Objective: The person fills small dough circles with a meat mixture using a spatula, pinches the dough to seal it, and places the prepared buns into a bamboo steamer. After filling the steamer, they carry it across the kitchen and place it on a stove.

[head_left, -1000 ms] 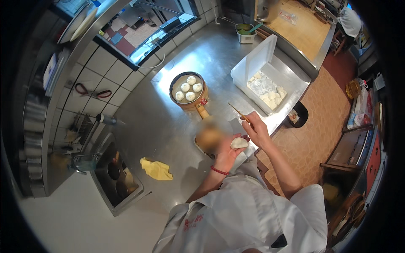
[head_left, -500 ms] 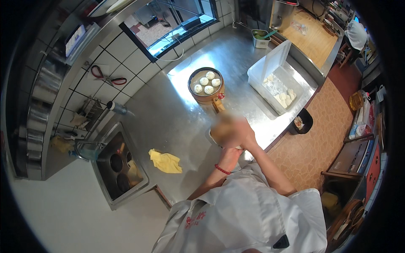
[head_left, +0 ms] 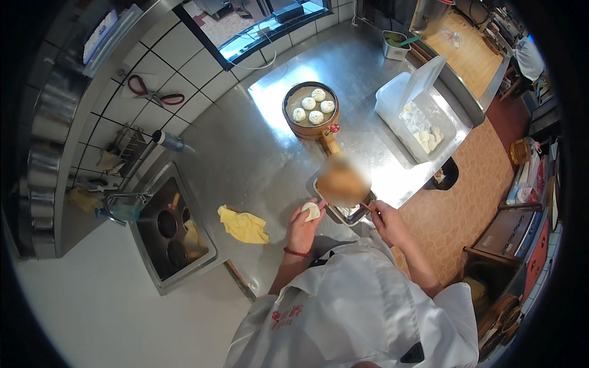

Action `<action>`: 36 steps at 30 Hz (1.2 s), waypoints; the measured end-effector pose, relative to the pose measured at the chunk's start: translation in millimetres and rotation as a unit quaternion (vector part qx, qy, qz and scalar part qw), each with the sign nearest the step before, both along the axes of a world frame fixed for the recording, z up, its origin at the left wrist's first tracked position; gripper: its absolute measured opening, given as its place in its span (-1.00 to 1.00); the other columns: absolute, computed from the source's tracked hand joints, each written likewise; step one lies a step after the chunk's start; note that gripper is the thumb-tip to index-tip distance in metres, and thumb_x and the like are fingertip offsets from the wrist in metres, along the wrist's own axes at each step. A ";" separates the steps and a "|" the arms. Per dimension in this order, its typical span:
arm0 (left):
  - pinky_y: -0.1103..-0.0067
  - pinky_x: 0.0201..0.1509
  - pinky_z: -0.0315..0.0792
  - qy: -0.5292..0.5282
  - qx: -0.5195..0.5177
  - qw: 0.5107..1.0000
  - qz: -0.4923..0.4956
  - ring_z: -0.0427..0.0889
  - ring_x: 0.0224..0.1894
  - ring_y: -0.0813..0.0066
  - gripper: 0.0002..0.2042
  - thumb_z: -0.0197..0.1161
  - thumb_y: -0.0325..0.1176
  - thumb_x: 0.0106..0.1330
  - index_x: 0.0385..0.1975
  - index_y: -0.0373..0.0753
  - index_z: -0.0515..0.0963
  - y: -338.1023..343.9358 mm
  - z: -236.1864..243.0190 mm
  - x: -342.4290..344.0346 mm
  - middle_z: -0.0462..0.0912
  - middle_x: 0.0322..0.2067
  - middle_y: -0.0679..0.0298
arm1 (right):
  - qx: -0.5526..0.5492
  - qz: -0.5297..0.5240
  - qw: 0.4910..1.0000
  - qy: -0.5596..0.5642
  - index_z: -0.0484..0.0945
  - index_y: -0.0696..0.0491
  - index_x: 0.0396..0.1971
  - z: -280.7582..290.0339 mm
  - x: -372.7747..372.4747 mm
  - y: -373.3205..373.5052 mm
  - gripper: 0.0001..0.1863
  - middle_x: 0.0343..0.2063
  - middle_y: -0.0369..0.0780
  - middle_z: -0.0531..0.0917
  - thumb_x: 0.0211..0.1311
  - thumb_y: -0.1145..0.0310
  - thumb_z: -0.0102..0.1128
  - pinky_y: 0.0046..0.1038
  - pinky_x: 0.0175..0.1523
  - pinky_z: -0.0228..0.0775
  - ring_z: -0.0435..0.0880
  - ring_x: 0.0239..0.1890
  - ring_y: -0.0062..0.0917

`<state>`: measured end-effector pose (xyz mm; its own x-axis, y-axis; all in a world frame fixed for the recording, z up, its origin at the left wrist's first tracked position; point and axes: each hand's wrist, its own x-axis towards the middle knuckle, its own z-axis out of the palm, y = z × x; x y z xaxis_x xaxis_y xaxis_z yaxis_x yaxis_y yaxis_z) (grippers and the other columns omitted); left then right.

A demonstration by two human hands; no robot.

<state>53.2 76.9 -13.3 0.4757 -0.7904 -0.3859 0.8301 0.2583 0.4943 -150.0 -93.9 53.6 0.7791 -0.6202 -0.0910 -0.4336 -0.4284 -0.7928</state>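
Observation:
My left hand [head_left: 302, 226] cups a round white dough wrapper [head_left: 310, 211] just left of a metal tray [head_left: 348, 214]. My right hand [head_left: 386, 224] grips a thin wooden stick [head_left: 369, 207] at the tray's right side; its far end is hidden. A blurred brown patch covers much of the tray. Behind it, a round bamboo steamer [head_left: 307, 128] with a handle holds several pleated white buns [head_left: 313, 104]. A lidded plastic box [head_left: 392, 95], standing open to the right, holds floured white dough pieces [head_left: 428, 140]. A crumpled yellow cloth [head_left: 242, 225] lies left of my left hand.
A steel sink [head_left: 150, 230] is at the left, red-handled scissors [head_left: 156, 96] on the wall. A small green-filled container [head_left: 394, 50] stands at the back. A black bin [head_left: 448, 175] is beside the counter's right edge. A person in white [head_left: 526, 61] is far right.
My left hand has moved left from the tray, carrying the wrapper. My right hand has come down to the tray's lower right with the stick. The camera's view has shifted.

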 end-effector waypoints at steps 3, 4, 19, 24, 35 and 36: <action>0.19 0.37 0.24 -0.019 0.035 0.999 0.001 0.30 0.29 -0.09 -0.67 -0.09 -0.45 0.44 0.15 -0.42 0.26 3.4 16.1 0.3 0.30 0.21 -0.14 | -0.090 0.038 0.994 0.040 0.50 0.11 -0.22 -0.3 6.8 3.8 -0.86 -0.44 -0.01 0.57 0.21 0.50 0.08 -0.22 -0.38 0.42 0.61 -0.45 -0.11; 0.19 0.35 0.26 -0.019 0.035 0.999 -0.003 0.31 0.28 -0.09 -0.68 -0.09 -0.45 0.45 0.14 -0.41 0.26 5.1 17.0 0.8 0.30 0.21 -0.15 | -0.110 0.042 0.991 0.065 0.52 0.10 -0.20 0.4 10.6 6.4 -0.82 -0.44 -0.01 0.57 0.19 0.49 0.09 -0.21 -0.40 0.43 0.61 -0.47 -0.12; 0.23 0.38 0.21 0.052 0.035 0.998 -0.007 0.37 0.24 0.02 -0.65 -0.09 -0.39 0.42 0.07 -0.54 0.32 -4.5 -10.8 -14.9 0.39 0.14 -0.14 | -0.235 0.072 0.957 0.154 0.30 0.18 0.19 -57.2 33.6 33.3 -0.39 -0.45 -0.05 0.53 0.01 0.54 0.04 -0.25 -0.50 0.49 0.62 -0.55 -0.17; 0.32 0.18 0.43 -0.013 0.099 0.994 -0.035 0.57 0.03 0.09 -0.68 -0.02 -0.30 0.44 0.01 -0.45 0.35 -8.7 -11.1 -14.5 0.48 0.05 -0.10 | -0.203 0.071 0.963 0.160 0.29 0.23 0.18 -58.0 38.2 35.9 -0.38 -0.41 0.00 0.55 -0.01 0.53 0.06 -0.21 -0.48 0.49 0.62 -0.54 -0.13; 0.46 -0.04 0.53 -0.027 0.129 0.991 -0.022 0.64 -0.13 0.29 -0.80 0.02 -0.40 0.38 -0.11 -0.36 0.43 -11.3 -14.2 -15.3 0.60 -0.26 0.14 | -0.154 0.030 0.978 0.135 0.41 0.16 0.09 -64.5 45.6 47.8 -0.48 -0.42 0.03 0.59 0.02 0.53 0.04 -0.15 -0.41 0.48 0.63 -0.48 -0.07; 0.46 -0.05 0.53 -0.034 0.144 0.989 -0.026 0.65 -0.14 0.31 -0.80 0.02 -0.41 0.37 -0.11 -0.36 0.43 -12.0 -14.8 -16.2 0.60 -0.26 0.14 | -0.149 0.030 0.979 0.132 0.41 0.16 0.08 -63.4 46.1 48.0 -0.49 -0.43 0.03 0.59 0.02 0.53 0.04 -0.15 -0.41 0.49 0.63 -0.47 -0.06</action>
<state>37.0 64.9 -28.1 0.4692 -0.6764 -0.5677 0.8011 0.0555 0.5960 -103.9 -46.0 -9.8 0.7889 -0.6034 -0.1166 -0.5737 -0.6552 -0.4914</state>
